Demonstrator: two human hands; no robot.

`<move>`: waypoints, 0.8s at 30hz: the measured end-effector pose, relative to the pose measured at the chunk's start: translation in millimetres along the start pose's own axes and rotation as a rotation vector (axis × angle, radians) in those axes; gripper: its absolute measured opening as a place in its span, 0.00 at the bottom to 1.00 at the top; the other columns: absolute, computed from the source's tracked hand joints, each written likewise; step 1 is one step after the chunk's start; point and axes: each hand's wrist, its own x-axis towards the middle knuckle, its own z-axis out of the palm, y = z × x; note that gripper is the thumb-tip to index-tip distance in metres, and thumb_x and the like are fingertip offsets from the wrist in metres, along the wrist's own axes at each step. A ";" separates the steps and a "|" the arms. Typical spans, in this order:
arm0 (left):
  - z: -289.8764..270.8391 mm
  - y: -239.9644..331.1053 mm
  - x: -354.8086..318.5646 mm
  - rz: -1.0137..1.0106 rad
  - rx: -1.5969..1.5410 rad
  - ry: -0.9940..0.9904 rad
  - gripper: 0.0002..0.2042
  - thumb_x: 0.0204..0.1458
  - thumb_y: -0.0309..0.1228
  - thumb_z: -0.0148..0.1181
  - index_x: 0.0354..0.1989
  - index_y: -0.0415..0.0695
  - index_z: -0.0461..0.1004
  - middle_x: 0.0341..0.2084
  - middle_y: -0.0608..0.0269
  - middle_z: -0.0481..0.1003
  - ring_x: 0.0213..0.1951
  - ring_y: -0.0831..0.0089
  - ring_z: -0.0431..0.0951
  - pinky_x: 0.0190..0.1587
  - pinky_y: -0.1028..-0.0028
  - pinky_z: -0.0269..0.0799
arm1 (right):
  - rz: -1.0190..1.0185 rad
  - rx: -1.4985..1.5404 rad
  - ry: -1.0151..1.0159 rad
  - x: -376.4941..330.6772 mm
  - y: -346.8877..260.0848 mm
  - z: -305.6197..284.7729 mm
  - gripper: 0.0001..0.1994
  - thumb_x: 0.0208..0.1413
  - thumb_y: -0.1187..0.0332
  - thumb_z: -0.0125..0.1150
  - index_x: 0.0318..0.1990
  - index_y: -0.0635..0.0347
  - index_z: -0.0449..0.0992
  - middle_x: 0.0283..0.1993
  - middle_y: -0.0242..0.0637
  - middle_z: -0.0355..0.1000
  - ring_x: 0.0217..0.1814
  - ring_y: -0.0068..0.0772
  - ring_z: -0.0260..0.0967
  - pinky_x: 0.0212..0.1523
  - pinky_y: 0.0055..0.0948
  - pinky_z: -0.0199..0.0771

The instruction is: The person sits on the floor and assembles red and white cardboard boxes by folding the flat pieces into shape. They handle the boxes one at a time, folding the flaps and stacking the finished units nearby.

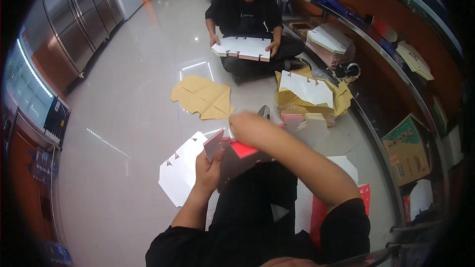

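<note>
Folding now, seemingly: clasping the red-flapped cardboard [243, 149] toward six o'clock, closing the left hand [210, 169] around its nine-o'clock edge; working the right hand [246, 126] near its twelve-o'clock edge, too blurred for telling any grip; probably needing firm creasing next.

At centre, the left hand [209, 170] grips a folded card piece [243, 149] with a red panel; the right hand [243, 124] is at that panel's twelve o'clock, contact unclear. At the left hand's nine o'clock, a notched white sheet [179, 174] lies on the floor [123, 202]. Across the view, a seated co-worker [242, 12] holds notched white card [242, 46] at twelve, brown paper [204, 97] lies at ten, an open wrapper [342, 97] at two, a cardboard box [406, 149] at three.
</note>
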 end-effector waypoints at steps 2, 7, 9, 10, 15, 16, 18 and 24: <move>4.3 0.2 -2.8 -0.013 -0.104 0.059 0.15 0.54 0.32 0.48 0.47 0.34 0.64 0.39 0.56 0.71 0.44 0.71 0.69 0.49 0.74 0.60 | 0.101 0.084 0.076 -12.1 -8.8 3.1 0.18 0.52 0.61 0.42 0.24 0.66 0.74 0.26 0.53 0.70 0.31 0.51 0.70 0.35 0.43 0.69; 9.7 10.7 -1.5 -0.082 -0.235 0.119 0.15 0.54 0.31 0.49 0.46 0.34 0.65 0.39 0.58 0.71 0.43 0.73 0.69 0.48 0.74 0.61 | 0.146 0.044 0.393 -27.1 -24.5 7.6 0.22 0.54 0.59 0.41 0.15 0.62 0.73 0.16 0.47 0.68 0.20 0.49 0.68 0.26 0.42 0.68; 6.2 5.6 -0.2 -0.069 -0.246 0.095 0.15 0.54 0.31 0.48 0.46 0.34 0.66 0.38 0.57 0.71 0.41 0.74 0.69 0.46 0.76 0.61 | 0.019 0.137 0.637 -24.1 -16.6 29.7 0.21 0.52 0.60 0.44 0.12 0.61 0.71 0.13 0.45 0.66 0.16 0.46 0.66 0.21 0.40 0.66; 6.7 4.9 0.0 -0.072 -0.250 0.106 0.15 0.54 0.31 0.49 0.46 0.34 0.65 0.39 0.57 0.71 0.41 0.74 0.69 0.46 0.76 0.62 | -0.042 0.176 0.757 -22.1 -12.0 36.9 0.21 0.51 0.61 0.45 0.10 0.61 0.70 0.11 0.43 0.65 0.14 0.44 0.65 0.19 0.39 0.65; 4.6 13.1 6.0 -0.191 -0.493 0.180 0.17 0.49 0.28 0.52 0.47 0.36 0.63 0.40 0.57 0.69 0.42 0.69 0.70 0.45 0.71 0.66 | -0.201 0.035 0.965 -8.8 -8.3 34.5 0.20 0.47 0.64 0.49 0.06 0.57 0.66 0.08 0.40 0.61 0.10 0.41 0.62 0.16 0.36 0.63; 2.8 16.3 7.1 -0.189 -0.526 0.199 0.18 0.49 0.28 0.53 0.49 0.36 0.62 0.39 0.56 0.69 0.41 0.68 0.70 0.44 0.70 0.67 | -0.231 0.016 0.966 -6.1 -11.8 30.6 0.20 0.47 0.65 0.49 0.05 0.57 0.65 0.07 0.40 0.61 0.10 0.41 0.62 0.15 0.36 0.62; 1.4 18.9 9.0 -0.169 -0.539 0.195 0.18 0.50 0.28 0.51 0.49 0.36 0.61 0.40 0.55 0.69 0.41 0.69 0.70 0.45 0.71 0.67 | -0.207 0.010 0.894 -7.3 -18.9 19.7 0.17 0.47 0.64 0.51 0.08 0.57 0.67 0.09 0.40 0.62 0.12 0.41 0.63 0.16 0.35 0.63; -34.5 -20.8 30.0 -0.228 -0.476 0.268 0.20 0.48 0.26 0.48 0.51 0.35 0.59 0.44 0.50 0.68 0.45 0.62 0.69 0.48 0.67 0.65 | -0.487 0.159 0.533 -13.4 -10.1 -0.4 0.15 0.48 0.56 0.53 0.38 0.54 0.69 0.38 0.40 0.68 0.41 0.39 0.65 0.41 0.38 0.63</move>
